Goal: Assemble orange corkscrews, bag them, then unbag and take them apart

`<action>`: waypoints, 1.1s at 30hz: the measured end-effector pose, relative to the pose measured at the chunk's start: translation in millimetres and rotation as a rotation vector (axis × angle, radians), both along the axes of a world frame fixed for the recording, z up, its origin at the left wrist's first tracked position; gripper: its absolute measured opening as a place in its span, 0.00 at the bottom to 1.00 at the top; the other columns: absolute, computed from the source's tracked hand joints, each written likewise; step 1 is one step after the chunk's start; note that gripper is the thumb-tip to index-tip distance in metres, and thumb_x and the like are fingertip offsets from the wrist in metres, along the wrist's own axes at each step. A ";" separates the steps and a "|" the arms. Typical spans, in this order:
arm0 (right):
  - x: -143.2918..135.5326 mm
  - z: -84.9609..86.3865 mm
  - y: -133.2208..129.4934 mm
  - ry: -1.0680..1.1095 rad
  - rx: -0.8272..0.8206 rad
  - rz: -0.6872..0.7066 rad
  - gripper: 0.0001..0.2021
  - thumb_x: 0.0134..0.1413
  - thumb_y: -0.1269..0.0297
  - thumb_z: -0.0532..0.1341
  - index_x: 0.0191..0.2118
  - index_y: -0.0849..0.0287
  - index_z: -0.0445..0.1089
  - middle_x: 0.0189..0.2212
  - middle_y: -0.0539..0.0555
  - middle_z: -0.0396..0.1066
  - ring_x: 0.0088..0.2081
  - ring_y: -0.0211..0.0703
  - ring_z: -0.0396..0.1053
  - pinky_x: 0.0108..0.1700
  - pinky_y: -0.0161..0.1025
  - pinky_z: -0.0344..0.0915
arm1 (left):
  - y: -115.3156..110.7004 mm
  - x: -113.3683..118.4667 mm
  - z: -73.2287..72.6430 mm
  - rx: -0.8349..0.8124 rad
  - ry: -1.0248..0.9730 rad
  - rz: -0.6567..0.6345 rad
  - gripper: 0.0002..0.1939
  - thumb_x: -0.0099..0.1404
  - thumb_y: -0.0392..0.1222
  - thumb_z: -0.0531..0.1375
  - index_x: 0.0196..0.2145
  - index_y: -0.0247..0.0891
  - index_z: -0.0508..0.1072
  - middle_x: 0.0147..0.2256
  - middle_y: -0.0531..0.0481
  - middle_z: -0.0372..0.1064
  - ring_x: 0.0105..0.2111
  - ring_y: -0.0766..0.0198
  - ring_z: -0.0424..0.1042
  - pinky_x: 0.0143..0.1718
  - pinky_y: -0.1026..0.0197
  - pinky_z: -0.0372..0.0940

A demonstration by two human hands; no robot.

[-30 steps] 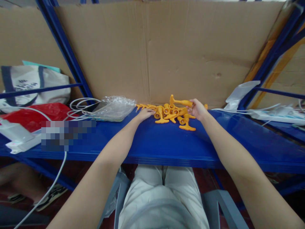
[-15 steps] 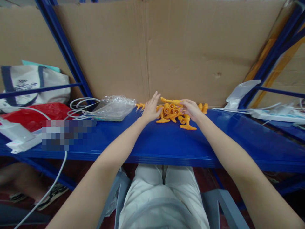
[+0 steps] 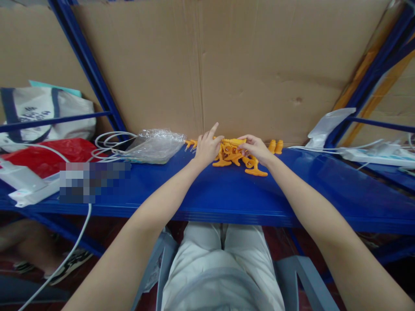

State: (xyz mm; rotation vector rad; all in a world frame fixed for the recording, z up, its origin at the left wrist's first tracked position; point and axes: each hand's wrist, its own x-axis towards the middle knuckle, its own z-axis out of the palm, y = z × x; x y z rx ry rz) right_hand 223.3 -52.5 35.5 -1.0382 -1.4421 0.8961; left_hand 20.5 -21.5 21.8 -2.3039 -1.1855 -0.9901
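My right hand (image 3: 257, 150) pinches an orange plastic corkscrew (image 3: 239, 141) by its right end, over a pile. At the corkscrew's left end, my left hand (image 3: 206, 147) closes its thumb and curled fingers on it, one finger sticking up. Beneath lie several orange hollow-ended pieces and T-shaped handles (image 3: 256, 172), heaped together and partly hidden by my hands. Left of my left hand, several orange handles (image 3: 191, 143) with metal spirals rest near the cardboard. Two orange sleeves (image 3: 279, 147) stand upright just beyond my right hand.
The blue shelf (image 3: 207, 196) is backed by a cardboard wall (image 3: 246, 69). Clear plastic bags (image 3: 155, 147), white cables (image 3: 108, 142), a red bag (image 3: 74, 151) and a white power strip (image 3: 32, 190) lie left. Another power strip (image 3: 376, 156) sits right. A person's leg shows lower left.
The corkscrew in my right hand has moved slightly left and down. My left hand has gone from spread fingers to closing on its left end.
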 end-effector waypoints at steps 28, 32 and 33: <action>-3.1 -6.0 -10.5 -0.165 -0.164 0.263 0.20 0.50 0.46 0.68 0.23 0.58 0.69 0.18 0.49 0.66 0.20 0.33 0.62 0.20 0.29 0.57 | -2.2 10.4 1.0 0.049 0.291 -0.065 0.17 0.71 0.32 0.45 0.46 0.36 0.72 0.47 0.39 0.70 0.43 0.54 0.66 0.45 0.53 0.64; -2.4 -4.8 -11.6 -0.161 -0.122 0.299 0.23 0.45 0.43 0.70 0.21 0.57 0.66 0.15 0.46 0.61 0.18 0.32 0.57 0.19 0.30 0.53 | -3.8 11.5 1.8 0.059 0.306 -0.043 0.17 0.72 0.33 0.45 0.46 0.35 0.72 0.47 0.39 0.70 0.43 0.54 0.66 0.44 0.53 0.63; -2.3 -4.6 -10.6 -0.180 -0.090 0.289 0.24 0.45 0.43 0.70 0.19 0.57 0.65 0.15 0.45 0.60 0.17 0.31 0.55 0.18 0.30 0.51 | -4.1 11.6 1.7 0.057 0.303 -0.038 0.17 0.72 0.32 0.45 0.46 0.35 0.72 0.47 0.39 0.70 0.43 0.54 0.66 0.44 0.53 0.63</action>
